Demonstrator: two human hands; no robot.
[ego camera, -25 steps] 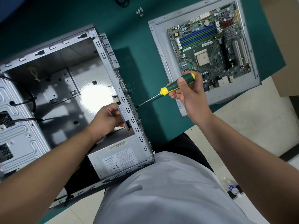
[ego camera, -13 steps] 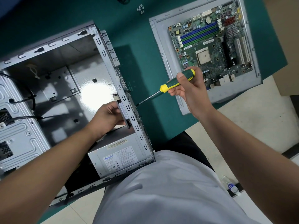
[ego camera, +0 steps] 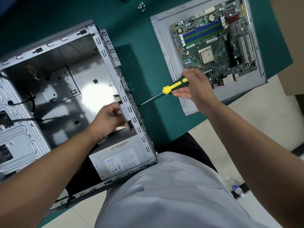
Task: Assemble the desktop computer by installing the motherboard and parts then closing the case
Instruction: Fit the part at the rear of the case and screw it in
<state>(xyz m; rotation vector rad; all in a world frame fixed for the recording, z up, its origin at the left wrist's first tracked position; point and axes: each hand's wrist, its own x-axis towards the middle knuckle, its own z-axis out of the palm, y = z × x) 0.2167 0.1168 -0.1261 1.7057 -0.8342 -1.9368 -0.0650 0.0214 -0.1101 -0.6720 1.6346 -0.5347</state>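
The open grey computer case (ego camera: 49,46) lies on its side on the green mat. A power supply (ego camera: 118,160) sits in its near corner. My left hand (ego camera: 108,119) is inside the case, holding a flat grey part (ego camera: 125,112) against the rear wall (ego camera: 131,102). My right hand (ego camera: 195,91) holds a green and yellow screwdriver (ego camera: 174,86); its fingers are loosened around the handle. The tip touches the rear wall from outside. The motherboard (ego camera: 215,46) lies on a grey case panel (ego camera: 164,51) at the upper right.
Several loose screws (ego camera: 141,7) lie on the green mat (ego camera: 139,63) at the top. Black cables (ego camera: 24,120) run from the left wall inside the case. A plastic bottle (ego camera: 235,188) lies on the floor at the lower right. Cardboard (ego camera: 291,46) stands at the right edge.
My right hand's fingers have loosened and spread around the screwdriver handle, shifting grip while the tip stays at the rear wall. My left hand has kept its hold inside the case.
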